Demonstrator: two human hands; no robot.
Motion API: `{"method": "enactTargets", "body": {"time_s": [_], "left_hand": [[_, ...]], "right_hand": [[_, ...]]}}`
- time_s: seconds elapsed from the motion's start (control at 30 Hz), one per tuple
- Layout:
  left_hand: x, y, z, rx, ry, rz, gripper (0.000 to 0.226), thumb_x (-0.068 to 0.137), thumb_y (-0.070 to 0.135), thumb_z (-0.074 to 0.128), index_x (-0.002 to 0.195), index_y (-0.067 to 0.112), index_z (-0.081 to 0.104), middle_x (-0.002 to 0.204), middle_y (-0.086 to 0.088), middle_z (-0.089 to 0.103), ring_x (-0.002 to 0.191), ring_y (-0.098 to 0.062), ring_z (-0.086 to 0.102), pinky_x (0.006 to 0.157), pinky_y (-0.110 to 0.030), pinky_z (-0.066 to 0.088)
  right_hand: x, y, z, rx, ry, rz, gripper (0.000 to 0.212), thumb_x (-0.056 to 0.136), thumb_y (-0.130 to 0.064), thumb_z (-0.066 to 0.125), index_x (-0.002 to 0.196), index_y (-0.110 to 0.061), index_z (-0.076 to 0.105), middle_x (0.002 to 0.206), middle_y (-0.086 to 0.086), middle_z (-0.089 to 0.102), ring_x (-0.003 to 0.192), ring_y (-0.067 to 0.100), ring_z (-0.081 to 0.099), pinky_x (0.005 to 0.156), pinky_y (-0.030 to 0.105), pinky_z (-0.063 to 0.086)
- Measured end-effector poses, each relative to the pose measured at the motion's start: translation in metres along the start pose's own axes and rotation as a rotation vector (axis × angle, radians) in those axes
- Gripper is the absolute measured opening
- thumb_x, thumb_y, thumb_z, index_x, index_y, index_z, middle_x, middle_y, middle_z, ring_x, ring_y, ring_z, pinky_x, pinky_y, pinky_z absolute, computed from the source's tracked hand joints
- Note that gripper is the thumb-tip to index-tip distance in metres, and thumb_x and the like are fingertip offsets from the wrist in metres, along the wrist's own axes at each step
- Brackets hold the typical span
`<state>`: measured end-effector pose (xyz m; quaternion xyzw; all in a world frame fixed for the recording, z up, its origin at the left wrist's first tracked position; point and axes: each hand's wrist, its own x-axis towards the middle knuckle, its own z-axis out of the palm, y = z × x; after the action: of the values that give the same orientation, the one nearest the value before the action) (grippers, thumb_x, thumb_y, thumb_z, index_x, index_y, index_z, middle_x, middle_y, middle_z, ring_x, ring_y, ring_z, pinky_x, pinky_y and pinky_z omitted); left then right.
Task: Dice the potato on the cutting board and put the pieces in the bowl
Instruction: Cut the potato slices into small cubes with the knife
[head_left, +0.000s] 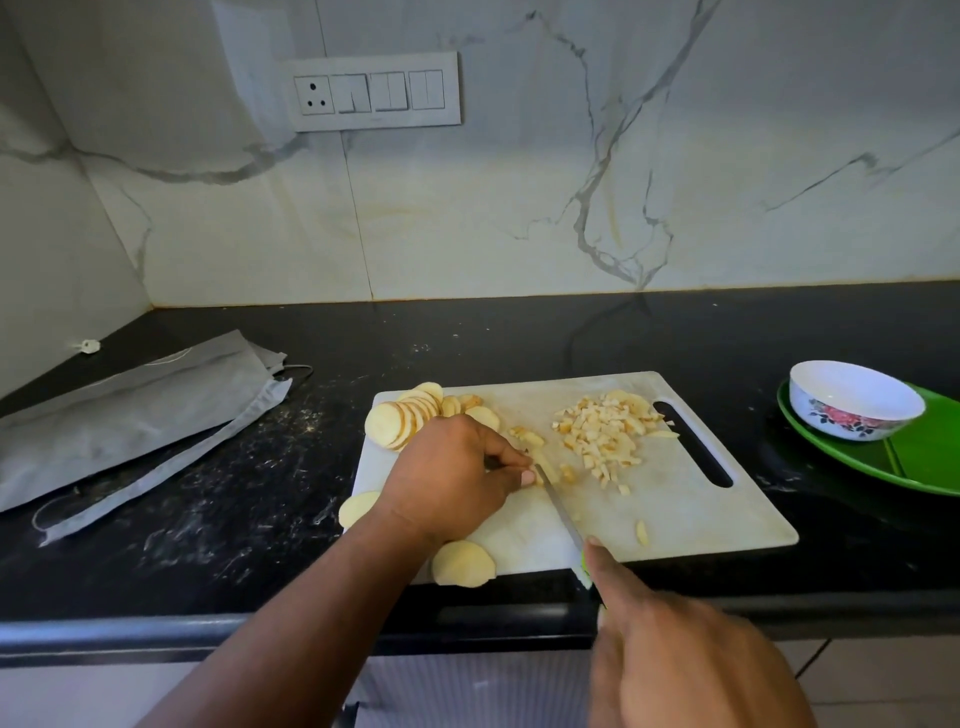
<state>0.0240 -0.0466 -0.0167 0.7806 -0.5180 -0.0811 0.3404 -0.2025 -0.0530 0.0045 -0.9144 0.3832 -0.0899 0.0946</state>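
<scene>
A white cutting board (691, 514) lies on the black counter. Round potato slices (400, 418) are stacked at its far left corner, and a heap of diced potato (605, 434) lies at its far right. My left hand (452, 480) presses down on potato strips (548, 467) at the board's middle. My right hand (680, 649) grips a knife by its green handle, forefinger along the spine. The knife blade (561, 512) rests against the strips beside my left fingertips. A white bowl (854, 400) with a red flower pattern stands to the right, with nothing visible inside.
The bowl sits on a green tray (914, 462) at the right edge. Two loose slices (462, 564) overhang the board's near left edge. A grey cloth bag (130, 415) lies on the counter at the left. A marble wall with a switch panel (374, 91) stands behind.
</scene>
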Motion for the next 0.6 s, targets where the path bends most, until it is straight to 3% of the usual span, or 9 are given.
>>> {"method": "enactTargets", "body": {"time_s": [0.03,0.13,0.23,0.4,0.6], "left_hand": [[0.000,-0.001,0.000,-0.026,0.010,-0.009,0.011,0.085,0.037,0.084,0.095,0.033,0.083,0.094,0.025,0.076,0.090,0.009,0.068,0.087,-0.015,0.057],[-0.001,-0.003,-0.001,-0.104,0.043,-0.030,0.009,0.078,0.035,0.090,0.082,0.029,0.084,0.082,0.023,0.076,0.081,0.008,0.069,0.079,-0.018,0.059],[-0.003,-0.004,-0.002,-0.092,0.030,-0.028,0.006,0.081,0.034,0.088,0.083,0.032,0.083,0.083,0.024,0.076,0.083,0.008,0.069,0.082,-0.021,0.060],[-0.006,-0.001,-0.002,-0.060,0.034,-0.040,0.008,0.088,0.027,0.083,0.087,0.036,0.083,0.086,0.028,0.075,0.089,0.011,0.066,0.088,-0.018,0.057],[-0.002,0.000,-0.002,-0.035,0.021,-0.057,0.007,0.088,0.029,0.083,0.090,0.035,0.083,0.086,0.027,0.074,0.087,0.011,0.066,0.082,-0.008,0.051]], "right_hand": [[-0.006,0.000,-0.001,-0.015,0.020,0.007,0.065,0.095,-0.051,0.037,0.150,-0.055,0.002,0.091,-0.007,0.057,0.079,0.000,0.054,0.075,0.013,0.043],[-0.009,0.000,-0.010,-0.020,0.151,0.005,0.055,0.088,-0.046,0.046,0.138,-0.065,0.032,0.075,-0.006,0.058,0.065,0.003,0.056,0.055,0.013,0.038],[-0.002,-0.004,-0.013,0.079,0.152,-0.009,0.059,0.096,-0.046,0.037,0.151,-0.049,0.015,0.089,-0.006,0.056,0.080,0.010,0.053,0.065,0.017,0.035],[0.023,-0.018,-0.007,0.023,0.108,-0.012,0.058,0.095,-0.038,0.042,0.151,-0.036,0.027,0.099,-0.007,0.065,0.091,0.014,0.063,0.069,0.025,0.042],[0.017,-0.012,-0.001,0.027,0.018,-0.009,0.061,0.097,-0.039,0.042,0.153,-0.037,0.019,0.107,-0.007,0.065,0.099,0.010,0.064,0.082,0.024,0.048]]}}
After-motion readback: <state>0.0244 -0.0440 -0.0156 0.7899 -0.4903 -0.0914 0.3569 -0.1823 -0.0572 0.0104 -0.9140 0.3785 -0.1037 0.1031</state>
